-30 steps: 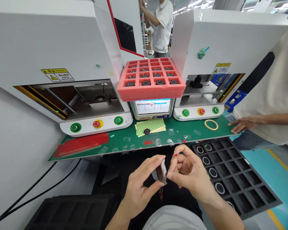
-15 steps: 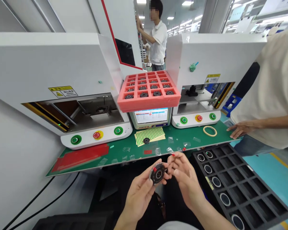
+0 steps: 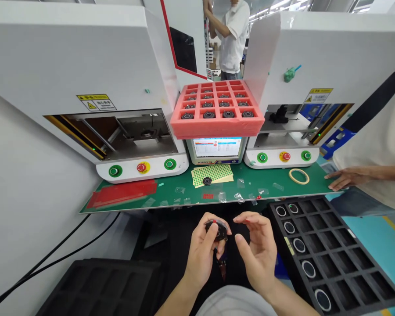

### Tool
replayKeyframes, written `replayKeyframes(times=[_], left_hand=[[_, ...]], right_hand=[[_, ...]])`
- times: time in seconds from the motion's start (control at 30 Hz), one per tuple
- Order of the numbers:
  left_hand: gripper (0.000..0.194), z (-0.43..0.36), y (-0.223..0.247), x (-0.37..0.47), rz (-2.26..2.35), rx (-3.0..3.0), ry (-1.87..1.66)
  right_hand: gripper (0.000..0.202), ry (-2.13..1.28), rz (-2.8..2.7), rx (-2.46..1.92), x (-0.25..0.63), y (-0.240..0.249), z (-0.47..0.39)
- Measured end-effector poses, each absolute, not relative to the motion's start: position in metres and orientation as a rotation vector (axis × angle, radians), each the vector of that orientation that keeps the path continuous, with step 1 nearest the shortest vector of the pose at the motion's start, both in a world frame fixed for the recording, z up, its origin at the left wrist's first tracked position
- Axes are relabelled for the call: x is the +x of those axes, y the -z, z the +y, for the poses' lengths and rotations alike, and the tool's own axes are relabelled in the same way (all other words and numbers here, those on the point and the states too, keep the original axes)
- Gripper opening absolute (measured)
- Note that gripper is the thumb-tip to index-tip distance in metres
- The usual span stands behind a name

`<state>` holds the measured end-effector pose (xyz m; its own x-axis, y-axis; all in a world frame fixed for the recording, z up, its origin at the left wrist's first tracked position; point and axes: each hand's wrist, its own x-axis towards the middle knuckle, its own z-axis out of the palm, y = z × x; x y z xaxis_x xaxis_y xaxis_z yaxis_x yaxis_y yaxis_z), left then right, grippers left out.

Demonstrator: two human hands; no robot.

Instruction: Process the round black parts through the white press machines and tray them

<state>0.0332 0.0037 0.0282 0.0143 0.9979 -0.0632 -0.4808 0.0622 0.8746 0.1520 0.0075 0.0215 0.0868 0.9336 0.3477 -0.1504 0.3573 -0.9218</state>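
My left hand (image 3: 200,251) is closed around a black round disc part (image 3: 221,232), the thumb lying across its face. A small red tab (image 3: 214,222) shows near the disc's upper edge; the rest of its face is partly covered by fingers. Just to the right, my right hand (image 3: 259,250) is apart from the disc, thumb and fingers spread, palm turned inward. I see nothing held in it. Beyond both hands, on the green bench top (image 3: 171,196), another black disc (image 3: 207,181) rests on a sheet of green dot stickers (image 3: 222,172).
A pink foam tray (image 3: 217,128) of black discs sits above a small monitor (image 3: 217,149), between two white machines. At right, a black tray (image 3: 340,259) holds several ringed discs; another black tray (image 3: 98,285) is lower left. A co-worker's hand (image 3: 345,177) rests on the bench.
My right hand has drawn away from the disc and its fingers have spread. My left hand has turned the disc, and its thumb now lies over the face. The camera view has tilted down.
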Motion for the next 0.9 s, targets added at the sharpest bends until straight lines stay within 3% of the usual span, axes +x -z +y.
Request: replayKeyframes(times=[0.37,0.9], left_hand=[[0.022,-0.006,-0.03,0.033,1.117,1.508,-1.373],[0.029,0.002,-0.033,0.032,1.124,2.036,-1.46]], right_hand=[[0.034,-1.719,-0.85,-0.616,0.135,-0.038,0.012],[0.019,-1.554,-0.576,-0.539,0.12,-0.041,0.006]])
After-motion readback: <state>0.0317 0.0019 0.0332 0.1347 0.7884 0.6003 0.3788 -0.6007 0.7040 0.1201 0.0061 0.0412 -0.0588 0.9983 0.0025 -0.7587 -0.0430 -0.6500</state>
